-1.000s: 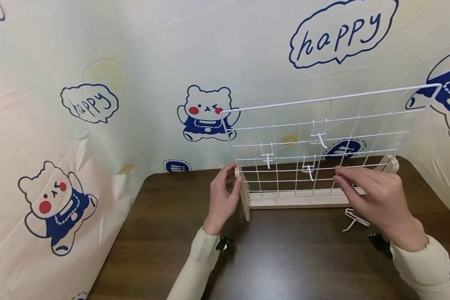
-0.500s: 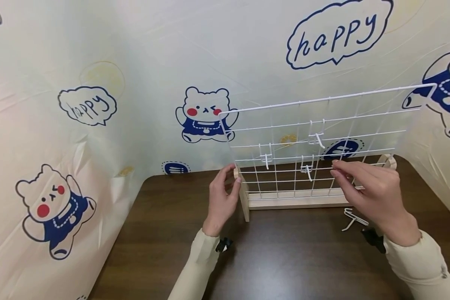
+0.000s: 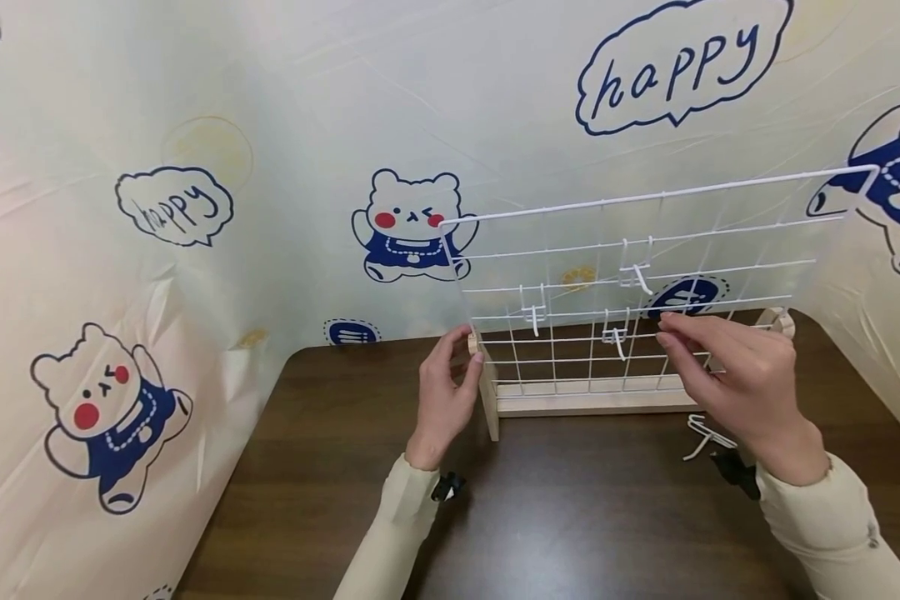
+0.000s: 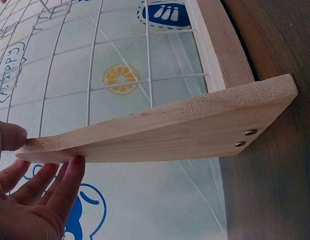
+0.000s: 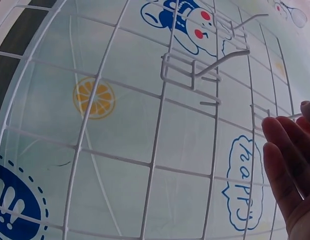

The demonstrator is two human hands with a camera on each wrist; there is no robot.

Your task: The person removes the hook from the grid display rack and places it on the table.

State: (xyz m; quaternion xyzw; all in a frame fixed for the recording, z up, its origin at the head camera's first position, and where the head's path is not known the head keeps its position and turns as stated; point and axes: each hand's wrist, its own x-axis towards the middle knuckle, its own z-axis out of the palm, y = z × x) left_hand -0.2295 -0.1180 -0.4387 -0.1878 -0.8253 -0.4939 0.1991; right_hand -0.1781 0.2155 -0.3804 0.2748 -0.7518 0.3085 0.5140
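A white wire grid rack (image 3: 663, 197) stands in a pale wooden frame on the table. My left hand (image 3: 446, 396) holds the top of its left wooden side panel (image 3: 487, 396), thumb and fingers on opposite faces; the left wrist view shows this panel (image 4: 159, 130) close up. Three white wire hooks hang on the grid: an upper hook (image 3: 636, 277), a left hook (image 3: 534, 315) and a lower middle hook (image 3: 615, 333). In front of the grid's right part is my right hand (image 3: 742, 383), thumb and fingertips close together. Nothing shows between them.
A loose white hook (image 3: 708, 437) lies on the dark wooden table (image 3: 562, 517), below the right hand. The frame's wooden base bar (image 3: 600, 406) runs along the rack's foot. A printed curtain (image 3: 300, 150) hangs behind and to the left.
My right hand has shifted slightly left and up in front of the grid. My left hand stays on the side panel, and the hooks keep their places.
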